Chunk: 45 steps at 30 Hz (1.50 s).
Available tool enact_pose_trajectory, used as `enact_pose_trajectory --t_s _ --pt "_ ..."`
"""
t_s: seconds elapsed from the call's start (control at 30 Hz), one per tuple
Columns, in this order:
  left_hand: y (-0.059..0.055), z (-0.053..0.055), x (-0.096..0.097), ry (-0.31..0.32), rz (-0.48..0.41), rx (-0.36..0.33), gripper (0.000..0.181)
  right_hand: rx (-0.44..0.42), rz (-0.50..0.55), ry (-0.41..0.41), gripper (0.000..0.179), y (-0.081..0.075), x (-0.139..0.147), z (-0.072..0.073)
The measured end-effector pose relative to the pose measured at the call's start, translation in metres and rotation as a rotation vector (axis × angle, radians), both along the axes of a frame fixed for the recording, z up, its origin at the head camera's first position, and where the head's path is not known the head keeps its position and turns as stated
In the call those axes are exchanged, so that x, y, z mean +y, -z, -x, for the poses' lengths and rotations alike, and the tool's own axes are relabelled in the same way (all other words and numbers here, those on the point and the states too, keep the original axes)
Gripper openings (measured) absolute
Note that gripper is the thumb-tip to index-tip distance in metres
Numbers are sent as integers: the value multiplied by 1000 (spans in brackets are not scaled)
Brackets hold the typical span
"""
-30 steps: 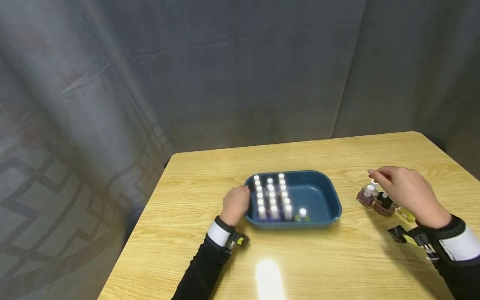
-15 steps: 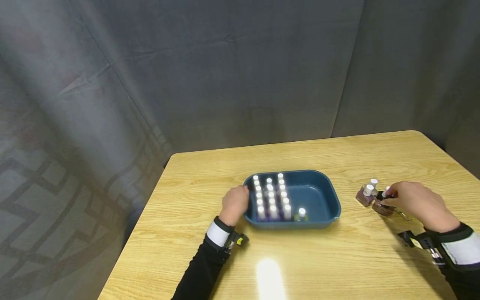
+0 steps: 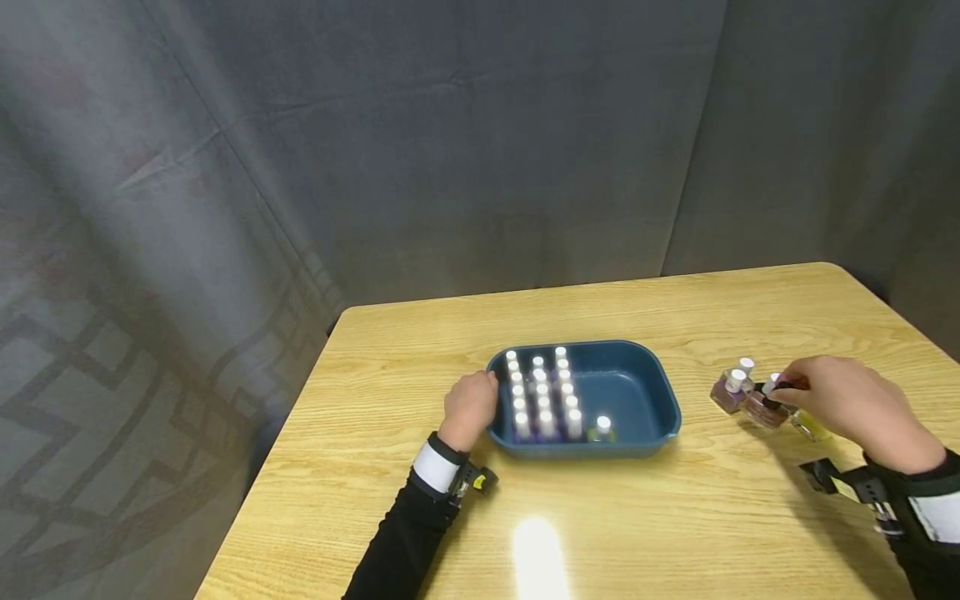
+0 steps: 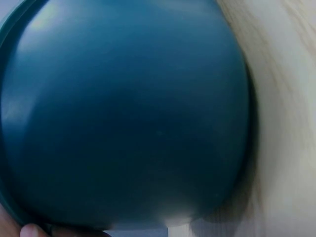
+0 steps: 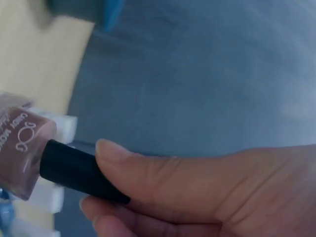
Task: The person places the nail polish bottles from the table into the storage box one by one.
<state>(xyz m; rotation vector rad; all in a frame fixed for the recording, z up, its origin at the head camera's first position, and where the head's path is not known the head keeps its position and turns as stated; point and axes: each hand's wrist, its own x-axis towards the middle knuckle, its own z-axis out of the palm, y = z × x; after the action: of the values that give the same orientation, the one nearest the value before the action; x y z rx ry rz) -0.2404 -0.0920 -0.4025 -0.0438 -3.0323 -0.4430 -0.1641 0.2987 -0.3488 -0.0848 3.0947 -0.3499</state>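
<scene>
My right hand (image 3: 855, 404) pinches the black cap (image 5: 71, 168) of a nail polish bottle (image 5: 22, 148) between thumb and fingers. The bottle is squarish, with brownish-pink polish and white lettering. Close beside it stand more nail polish bottles with white caps, one of them purple (image 3: 726, 395), and a yellow bottle (image 3: 810, 425) lies under the hand. At the left end of a blue plastic tray (image 3: 633, 402), my left hand (image 3: 471, 408) grips the rim. Only a fingertip (image 4: 30, 230) shows below the tray's outer wall (image 4: 128, 118) in the left wrist view.
Inside the tray, white-capped bottles (image 3: 546, 417) stand in three rows on the left, and a single yellow-green bottle (image 3: 602, 432) stands near the front. The wooden table (image 3: 360, 467) ends at the back against a grey curtain (image 3: 480, 167).
My right hand has come down from above the bottle cluster and shifted right, and its fingers have closed on the black cap. The left hand and tray stay in place.
</scene>
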Motion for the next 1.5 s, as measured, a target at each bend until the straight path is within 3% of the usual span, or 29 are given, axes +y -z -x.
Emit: enact_pose_trajectory --t_s 0.3,0.57,0.7,0.97,1.2,1.5 --pt "-2 1 0 0 2 -1 44 119 26 -80 21 -22 -36 -3" --pt "1 -1 -1 4 -3 -8 44 228 117 -143 19 -32 -87 6" --pt "3 -1 0 13 -7 -12 44 239 136 -204 15 -26 -110 12" --pt "2 -1 1 13 -7 -8 44 176 137 -269 14 -4 -140 20" --pt "2 -1 0 14 -9 -3 43 178 116 -323 10 10 -154 21" --pt "1 -1 0 11 -7 0 44 181 97 -351 4 16 -162 18"
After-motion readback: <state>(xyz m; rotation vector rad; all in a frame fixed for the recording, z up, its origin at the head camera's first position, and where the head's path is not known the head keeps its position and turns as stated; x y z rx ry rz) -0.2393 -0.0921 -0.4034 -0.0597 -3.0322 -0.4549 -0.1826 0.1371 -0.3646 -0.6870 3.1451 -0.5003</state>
